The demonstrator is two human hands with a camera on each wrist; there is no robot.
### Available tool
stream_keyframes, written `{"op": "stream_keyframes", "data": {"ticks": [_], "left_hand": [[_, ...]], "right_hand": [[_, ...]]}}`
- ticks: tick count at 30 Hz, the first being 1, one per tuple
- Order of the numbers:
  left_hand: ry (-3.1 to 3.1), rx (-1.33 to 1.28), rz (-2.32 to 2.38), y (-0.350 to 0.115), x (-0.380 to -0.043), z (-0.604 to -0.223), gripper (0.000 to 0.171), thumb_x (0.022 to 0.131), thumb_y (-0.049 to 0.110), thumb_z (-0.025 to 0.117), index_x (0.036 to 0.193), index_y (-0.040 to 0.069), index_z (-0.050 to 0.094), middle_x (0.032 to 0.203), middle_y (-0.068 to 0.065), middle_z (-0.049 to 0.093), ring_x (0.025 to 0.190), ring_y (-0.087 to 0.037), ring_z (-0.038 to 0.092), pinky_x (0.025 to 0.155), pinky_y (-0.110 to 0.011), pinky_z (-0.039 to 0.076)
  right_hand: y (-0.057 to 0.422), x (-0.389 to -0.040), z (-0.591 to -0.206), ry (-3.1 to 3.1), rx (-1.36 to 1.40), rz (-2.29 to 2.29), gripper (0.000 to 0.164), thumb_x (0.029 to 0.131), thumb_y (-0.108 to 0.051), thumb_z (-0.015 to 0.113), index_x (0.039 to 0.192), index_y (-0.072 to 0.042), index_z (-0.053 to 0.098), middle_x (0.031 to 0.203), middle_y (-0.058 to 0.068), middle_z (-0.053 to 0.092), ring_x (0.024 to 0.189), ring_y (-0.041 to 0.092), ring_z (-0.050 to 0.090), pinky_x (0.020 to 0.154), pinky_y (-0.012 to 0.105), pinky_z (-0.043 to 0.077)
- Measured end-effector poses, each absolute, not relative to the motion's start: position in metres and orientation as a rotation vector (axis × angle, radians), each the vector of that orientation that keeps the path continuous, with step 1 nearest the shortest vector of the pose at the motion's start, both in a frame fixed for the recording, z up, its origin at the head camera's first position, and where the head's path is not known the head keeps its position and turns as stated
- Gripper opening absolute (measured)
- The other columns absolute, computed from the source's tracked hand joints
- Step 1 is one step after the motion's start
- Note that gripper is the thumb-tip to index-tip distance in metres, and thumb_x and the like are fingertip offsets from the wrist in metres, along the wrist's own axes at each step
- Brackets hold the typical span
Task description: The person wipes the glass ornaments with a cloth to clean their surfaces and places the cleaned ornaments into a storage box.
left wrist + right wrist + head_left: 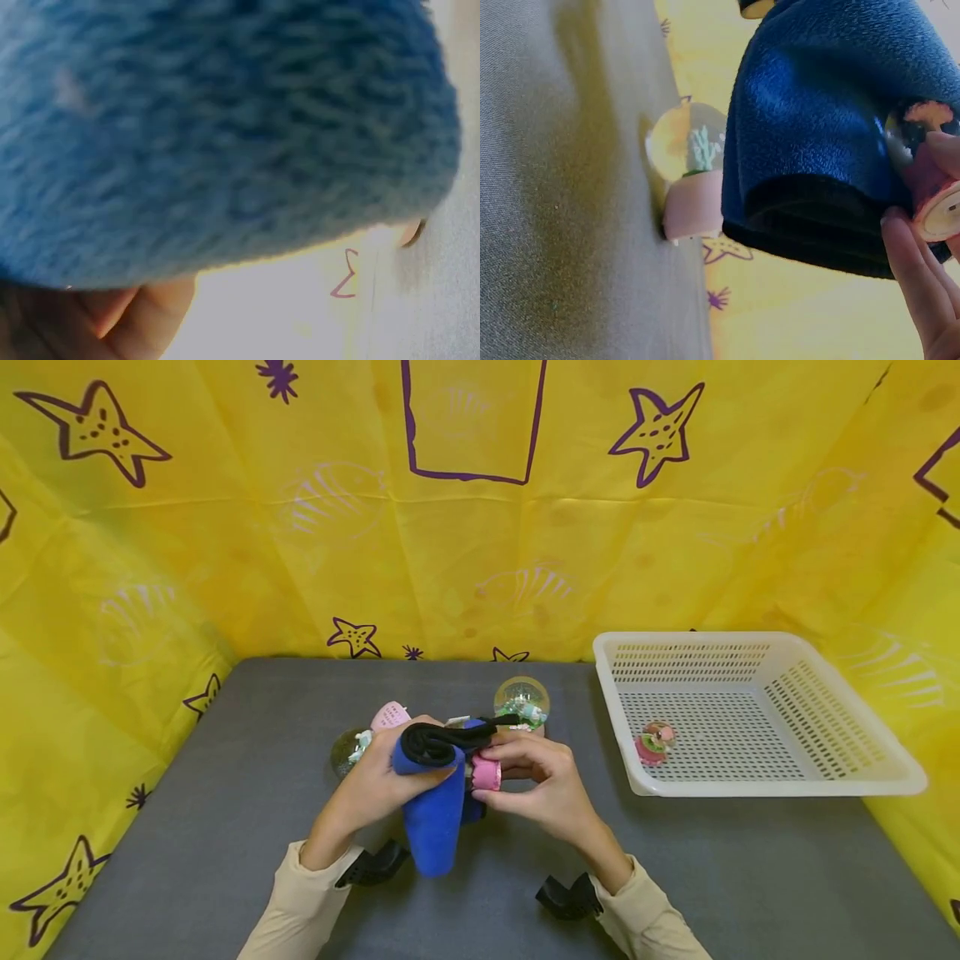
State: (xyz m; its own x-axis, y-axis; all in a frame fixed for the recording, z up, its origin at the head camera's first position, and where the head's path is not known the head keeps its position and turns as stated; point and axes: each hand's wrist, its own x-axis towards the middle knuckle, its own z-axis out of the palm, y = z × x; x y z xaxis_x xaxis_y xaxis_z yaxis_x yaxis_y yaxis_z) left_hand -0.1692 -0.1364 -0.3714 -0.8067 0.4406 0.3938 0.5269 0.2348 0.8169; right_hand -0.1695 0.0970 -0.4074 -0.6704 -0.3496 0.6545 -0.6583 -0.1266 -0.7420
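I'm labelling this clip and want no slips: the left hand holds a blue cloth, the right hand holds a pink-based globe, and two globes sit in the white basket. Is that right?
Not quite: the head view shows only one globe in the white basket. The left hand does hold a blue cloth, and the right hand a pink-based globe.

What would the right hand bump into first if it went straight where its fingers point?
Probably the blue cloth, just past the pink-based snow globe that the right hand holds. Hand and cloth look very close, perhaps already touching, but depth is unclear.
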Motion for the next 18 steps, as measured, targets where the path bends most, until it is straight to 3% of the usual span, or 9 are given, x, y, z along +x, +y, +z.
{"op": "stream_keyframes", "data": {"ticks": [7, 13, 18], "left_hand": [[-2.59, -0.946, -1.729, -0.132, -0.166, -0.367, 0.059, 0.081, 0.018, 0.082, 0.132, 0.021, 0.052, 0.123, 0.002, 0.063, 0.107, -0.014, 0.06, 0.097, -0.032, 0.047], [-2.576, -0.908, -1.525, -0.126, -0.163, -0.365, 0.045, 0.082, 0.021, 0.081, 0.121, 0.022, 0.06, 0.112, 0.006, 0.068, 0.098, -0.01, 0.064, 0.09, -0.031, 0.052], [-2.464, -0.957, -1.549, -0.126, -0.164, -0.367, 0.037, 0.082, 0.011, 0.08, 0.116, 0.017, 0.066, 0.11, 0.001, 0.071, 0.101, -0.012, 0.065, 0.093, -0.03, 0.051]], "right_hand": [[0.098, -0.169, -0.407, -1.893, 1.114, 1.886, 0.046, 0.064, 0.017, 0.084, 0.105, 0.006, 0.068, 0.109, 0.026, 0.065, 0.094, 0.008, 0.07, 0.069, 0.033, 0.061], [0.097, -0.169, -0.407, -1.897, 1.096, 1.926, 0.044, 0.065, 0.018, 0.082, 0.105, 0.007, 0.067, 0.111, 0.029, 0.064, 0.093, 0.008, 0.07, 0.07, 0.034, 0.061], [0.096, -0.169, -0.408, -1.901, 1.099, 1.895, 0.043, 0.065, 0.018, 0.082, 0.103, 0.007, 0.066, 0.107, 0.028, 0.065, 0.096, 0.007, 0.069, 0.071, 0.033, 0.061]]}}
